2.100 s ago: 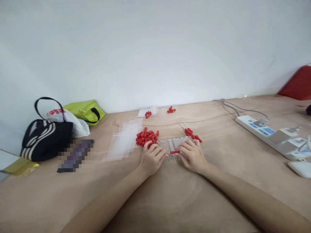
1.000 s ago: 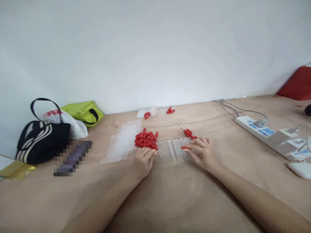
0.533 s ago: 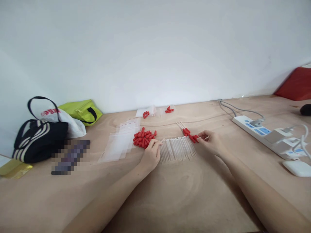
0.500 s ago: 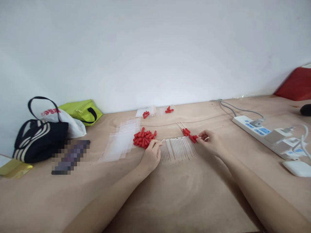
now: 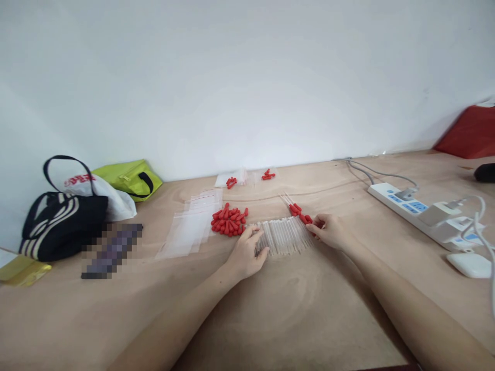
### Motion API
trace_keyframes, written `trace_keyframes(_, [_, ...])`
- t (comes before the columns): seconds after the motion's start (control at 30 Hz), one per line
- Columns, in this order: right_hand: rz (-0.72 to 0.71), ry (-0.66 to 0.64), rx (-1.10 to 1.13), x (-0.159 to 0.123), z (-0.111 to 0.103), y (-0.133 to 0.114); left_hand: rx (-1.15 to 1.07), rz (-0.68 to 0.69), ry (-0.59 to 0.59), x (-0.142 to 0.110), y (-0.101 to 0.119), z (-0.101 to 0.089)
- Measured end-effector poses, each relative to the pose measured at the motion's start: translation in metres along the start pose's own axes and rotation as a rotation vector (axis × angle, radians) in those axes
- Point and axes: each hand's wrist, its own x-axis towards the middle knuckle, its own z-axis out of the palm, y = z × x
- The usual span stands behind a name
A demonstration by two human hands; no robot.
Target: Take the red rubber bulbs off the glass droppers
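A row of thin clear tubes (image 5: 284,236) lies side by side on the wooden table. At the row's left end, my left hand (image 5: 247,252) has its thumb and fingers apart, with the fingertips over or on the outermost tubes. My right hand (image 5: 328,231) is at the right end, thumb and fingertips closed on a red rubber bulb (image 5: 308,219). Just beyond lie several droppers (image 5: 294,209) with red bulbs, their thin tips pointing away. A heap of loose red bulbs (image 5: 228,221) sits left of the tubes, beside my left fingertips.
Clear plastic bags (image 5: 189,224) overlap left of the heap. Two small bags with red bulbs (image 5: 231,182) lie near the wall. A power strip (image 5: 410,206) with cables and chargers is on the right. A black bag (image 5: 64,221) and a green bag (image 5: 129,178) stand left.
My left hand has shifted slightly right and nearer, its thumb now spread away from the fingers over the tubes. My right hand has moved slightly down and left, against the red bulbs.
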Motion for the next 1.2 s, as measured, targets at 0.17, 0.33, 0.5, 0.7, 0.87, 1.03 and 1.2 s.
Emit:
trace_keyframes(0.17, [0.006, 0.030, -0.037, -0.001, -0.001, -0.002, -0.049, -0.050, -0.029, -0.001, 0.000, -0.001])
trace_keyframes(0.33, [0.034, 0.117, -0.036, 0.000, -0.007, -0.005, -0.013, 0.040, -0.163, -0.001, -0.002, -0.020])
trace_keyframes(0.5, [0.021, 0.133, -0.138, 0.015, -0.009, -0.018, -0.009, 0.076, -0.271, -0.003, -0.014, -0.034])
trace_keyframes(0.7, [0.001, 0.126, -0.380, 0.039, 0.006, -0.038, -0.018, 0.058, -0.206, -0.002, -0.021, -0.029])
trace_keyframes(0.87, [0.070, 0.086, -0.436, 0.047, 0.017, -0.045, 0.040, 0.055, -0.147, -0.002, -0.020, -0.024])
trace_keyframes(1.03, [0.074, 0.143, -0.420, 0.044, 0.018, -0.047, 0.085, 0.038, 0.001, -0.002, -0.024, -0.022])
trace_keyframes(1.2, [-0.195, 0.301, -0.288, 0.021, 0.012, -0.042, 0.186, 0.089, 0.138, 0.000, -0.027, -0.022])
